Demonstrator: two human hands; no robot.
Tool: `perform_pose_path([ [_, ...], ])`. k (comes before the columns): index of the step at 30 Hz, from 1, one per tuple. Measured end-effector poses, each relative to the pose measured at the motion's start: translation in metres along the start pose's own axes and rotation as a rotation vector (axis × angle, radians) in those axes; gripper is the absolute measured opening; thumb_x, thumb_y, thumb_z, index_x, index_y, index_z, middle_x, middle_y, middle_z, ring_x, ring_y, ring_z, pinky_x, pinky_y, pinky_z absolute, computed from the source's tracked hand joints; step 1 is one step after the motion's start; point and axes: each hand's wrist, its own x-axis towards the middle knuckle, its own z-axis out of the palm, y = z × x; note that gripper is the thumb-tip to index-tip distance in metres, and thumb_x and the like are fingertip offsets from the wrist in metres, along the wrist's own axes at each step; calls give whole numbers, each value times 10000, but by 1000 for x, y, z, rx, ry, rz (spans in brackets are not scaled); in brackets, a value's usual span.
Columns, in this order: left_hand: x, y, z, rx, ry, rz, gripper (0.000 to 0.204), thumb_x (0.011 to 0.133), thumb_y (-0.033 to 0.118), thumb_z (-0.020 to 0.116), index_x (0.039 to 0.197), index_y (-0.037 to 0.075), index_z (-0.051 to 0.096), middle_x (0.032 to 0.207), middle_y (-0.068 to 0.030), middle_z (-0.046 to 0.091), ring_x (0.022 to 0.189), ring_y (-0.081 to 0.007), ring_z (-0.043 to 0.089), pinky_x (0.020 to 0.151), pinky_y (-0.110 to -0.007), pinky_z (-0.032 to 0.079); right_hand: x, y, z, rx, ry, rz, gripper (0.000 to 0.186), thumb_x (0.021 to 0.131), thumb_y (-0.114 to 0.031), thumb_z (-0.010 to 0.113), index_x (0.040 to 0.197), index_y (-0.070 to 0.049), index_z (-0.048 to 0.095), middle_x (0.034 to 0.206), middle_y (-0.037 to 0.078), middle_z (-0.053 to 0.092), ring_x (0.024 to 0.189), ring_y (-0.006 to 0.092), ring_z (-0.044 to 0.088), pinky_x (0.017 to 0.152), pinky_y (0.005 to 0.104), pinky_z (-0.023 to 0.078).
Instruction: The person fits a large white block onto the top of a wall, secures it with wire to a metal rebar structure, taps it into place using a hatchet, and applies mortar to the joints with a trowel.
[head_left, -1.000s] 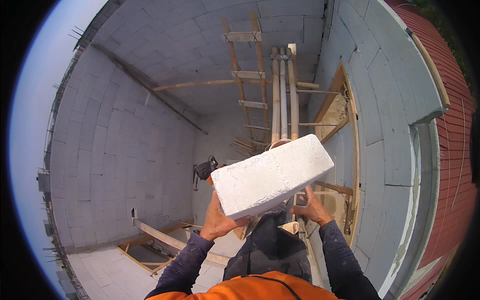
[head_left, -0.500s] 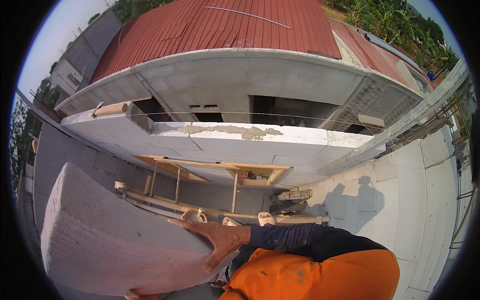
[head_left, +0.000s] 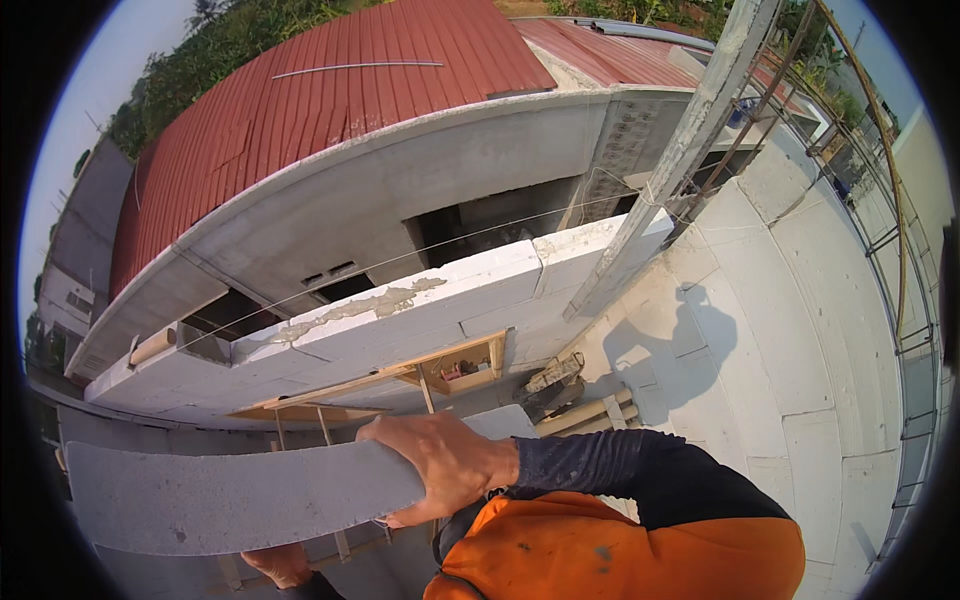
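Observation:
A long grey-white lightweight concrete block (head_left: pixel 250 495) is held up in front of my body, lying lengthwise from left to right. My right hand (head_left: pixel 440 465) is closed around it near its right end, fingers over the top and thumb on the near side. My left hand (head_left: pixel 280 563) grips it from below, its fingers partly hidden by the block. Beyond stands a white block wall (head_left: pixel 490 290), with a strip of wet grey mortar (head_left: pixel 370 305) along part of its top.
A thin string (head_left: pixel 400 253) stretches above the wall. At the right, a slanted post (head_left: pixel 690 130) and steel reinforcing bars (head_left: pixel 890 240) rise beside another block wall (head_left: pixel 790 330). Below is a wooden-framed opening (head_left: pixel 465 368). A red-roofed building (head_left: pixel 300 120) stands behind.
The block has been tipped from a broad, raised position to a flatter, lower one, and its near face has turned. My view has swung to the right; both hands still hold it.

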Motion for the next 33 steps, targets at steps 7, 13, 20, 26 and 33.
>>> perform_pose_path([
  [7,-65,-147,-39,-27,-47,-572,766,1063,577,631,1620,84,445,1599,-132,539,1481,-317,516,1223,-503,426,-10,13,9,-430,-135,33,850,736,-445,937,1353,-12,545,1155,160,679,1052,376,712,872,498,568],
  [13,-46,-55,50,908,-740,-1154,693,1031,432,752,1573,50,554,1539,-185,619,1471,-310,548,1180,-403,452,-42,58,30,-724,-402,495,922,748,-597,888,1390,-18,568,1262,183,693,1105,394,714,935,511,568],
  [20,45,-54,97,1547,-1090,483,978,833,504,873,1610,93,444,1478,-161,611,1487,-305,501,1200,-512,428,-43,60,45,-855,-482,552,933,746,-609,886,1379,4,578,1234,203,700,1125,384,719,949,489,573],
  [26,116,-38,103,1313,-1331,321,985,755,486,916,1509,17,488,1271,-186,654,1164,-387,695,970,-526,576,-6,-5,10,-883,-269,289,925,635,-519,976,1309,-3,610,1042,156,714,961,351,741,803,451,593],
  [33,210,176,193,1490,-1079,983,738,676,291,951,1289,3,657,1058,-179,770,999,-363,784,863,-452,640,101,-154,-38,-1079,110,101,949,528,-231,963,1379,-49,586,1131,179,713,1022,391,736,906,468,580],
])
